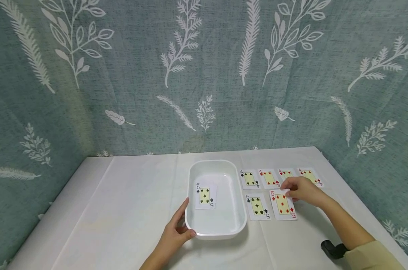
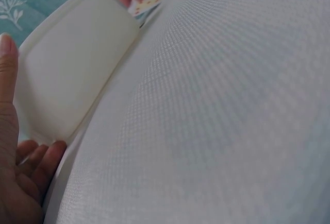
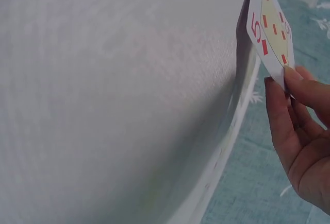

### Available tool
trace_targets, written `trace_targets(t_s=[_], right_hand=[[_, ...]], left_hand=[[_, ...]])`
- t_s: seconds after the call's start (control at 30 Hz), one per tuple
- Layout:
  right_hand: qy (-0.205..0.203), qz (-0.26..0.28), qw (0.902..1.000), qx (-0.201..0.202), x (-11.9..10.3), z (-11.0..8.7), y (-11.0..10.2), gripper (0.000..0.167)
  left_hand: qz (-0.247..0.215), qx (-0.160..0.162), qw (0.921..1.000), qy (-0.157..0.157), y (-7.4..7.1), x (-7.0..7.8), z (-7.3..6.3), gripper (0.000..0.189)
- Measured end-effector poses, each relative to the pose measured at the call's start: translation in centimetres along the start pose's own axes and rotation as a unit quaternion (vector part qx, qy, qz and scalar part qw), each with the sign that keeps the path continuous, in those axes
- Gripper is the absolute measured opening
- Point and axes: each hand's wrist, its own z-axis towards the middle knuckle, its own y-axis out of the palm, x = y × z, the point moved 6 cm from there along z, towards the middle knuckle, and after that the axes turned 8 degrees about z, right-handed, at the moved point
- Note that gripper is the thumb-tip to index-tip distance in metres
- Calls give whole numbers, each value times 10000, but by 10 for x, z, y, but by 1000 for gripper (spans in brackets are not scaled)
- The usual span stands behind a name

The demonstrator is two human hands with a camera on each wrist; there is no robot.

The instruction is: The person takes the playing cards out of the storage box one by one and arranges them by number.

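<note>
My right hand pinches a five of diamonds card by its top right corner, thumb on the face. In the right wrist view this card stands tilted above the white cloth. A five of clubs lies just left of it. My left hand holds a white plastic tub at its front left corner, thumb at the front rim and fingers along the left side. Inside the tub, a five of spades lies face up over another card's edge.
Behind the fives, a row of fours runs rightward: a black four, then red ones, the last a four of diamonds. A black strap-like object shows at the right wrist. Patterned green fabric hangs around the white-covered table.
</note>
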Motion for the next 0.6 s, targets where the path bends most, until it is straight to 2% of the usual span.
trace_targets(t_s=[0.23,0.6], right_hand=[[183,-173,9997,10,1,4,6,14],[23,-573,9983,-70,0,11,13,13]], left_hand=[[19,84,9999,-54,-1,1,-1,89],[125,136,9998,-10,-2,-1,0,90]])
